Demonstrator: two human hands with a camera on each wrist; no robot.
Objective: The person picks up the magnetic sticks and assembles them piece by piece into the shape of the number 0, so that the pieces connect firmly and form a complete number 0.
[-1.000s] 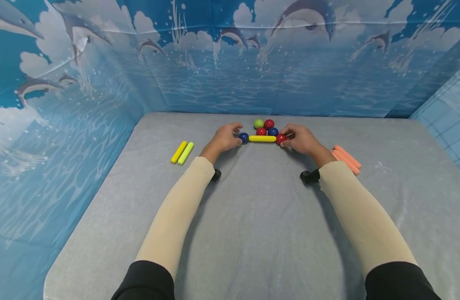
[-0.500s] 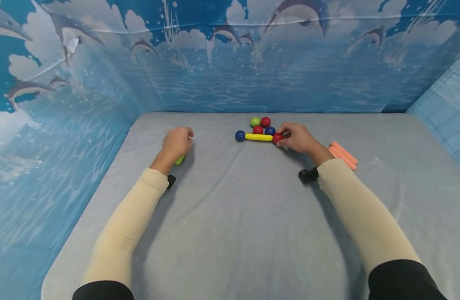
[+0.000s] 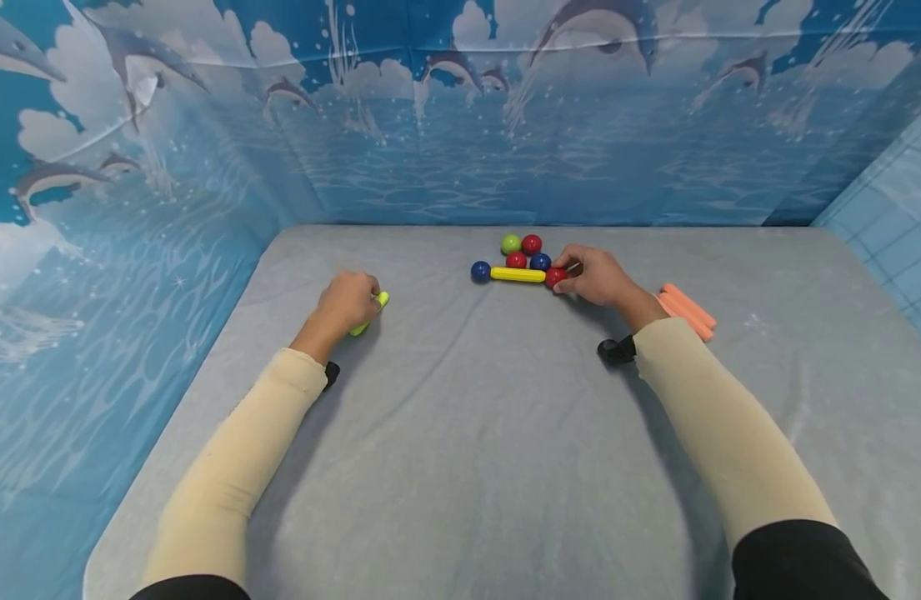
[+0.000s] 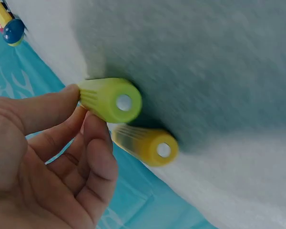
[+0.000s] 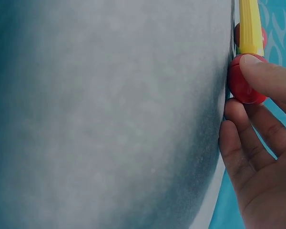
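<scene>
My left hand [image 3: 347, 302] pinches a lime-green rod [image 4: 109, 100] between thumb and fingers at the left of the table. Right beside that rod lies a yellow-orange rod [image 4: 150, 145]; both show a pale disc in the end. At the back, my right hand [image 3: 597, 275] holds a red ball [image 5: 245, 81] between thumb and fingers. The ball sits at the right end of a yellow rod [image 3: 518, 274], whose left end meets a dark blue ball [image 3: 480, 272].
Behind the yellow rod are another red ball [image 3: 516, 260], a blue ball [image 3: 540, 262], a green ball [image 3: 511, 243] and a further red ball [image 3: 531, 244]. Orange rods [image 3: 687, 311] lie by the right forearm. A dolphin-print curtain [image 3: 460, 150] borders the grey table [image 3: 460, 433].
My left hand has left the blue ball, moved left to the loose rods and taken hold of the lime-green one. The right hand has stayed on the red ball.
</scene>
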